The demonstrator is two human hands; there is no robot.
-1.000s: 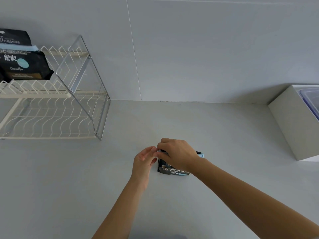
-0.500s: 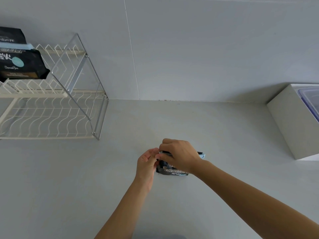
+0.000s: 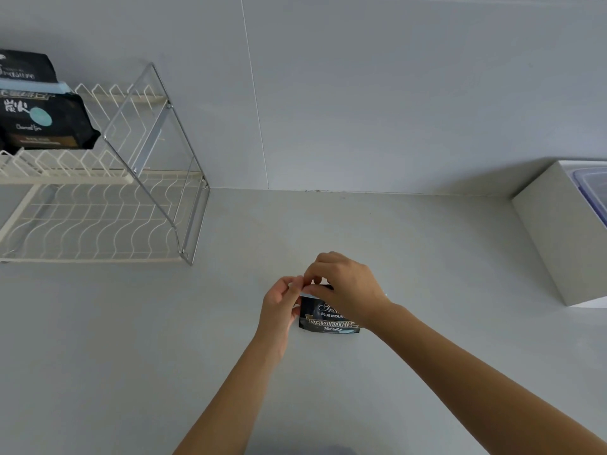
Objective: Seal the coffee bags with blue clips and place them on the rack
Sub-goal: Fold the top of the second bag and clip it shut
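A black coffee bag [image 3: 328, 320] is lying flat near the middle of the pale desk [image 3: 427, 257]. A blue clip [image 3: 308, 295] is sitting across its top edge. The left hand [image 3: 279, 305] is pinching the clip's left end, and the right hand [image 3: 345, 285] is curling over the rest. Far left, a wire rack [image 3: 98, 221] is holding two clipped bags [image 3: 46, 123] on its upper tier.

Bare left grip [image 3: 279, 310], bare right grip [image 3: 348, 287], slender bare forearms [image 3: 476, 379].

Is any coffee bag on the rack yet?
Yes, on it: a black coffee bag with a pale blue clip sits on the white wire rack's upper shelf.
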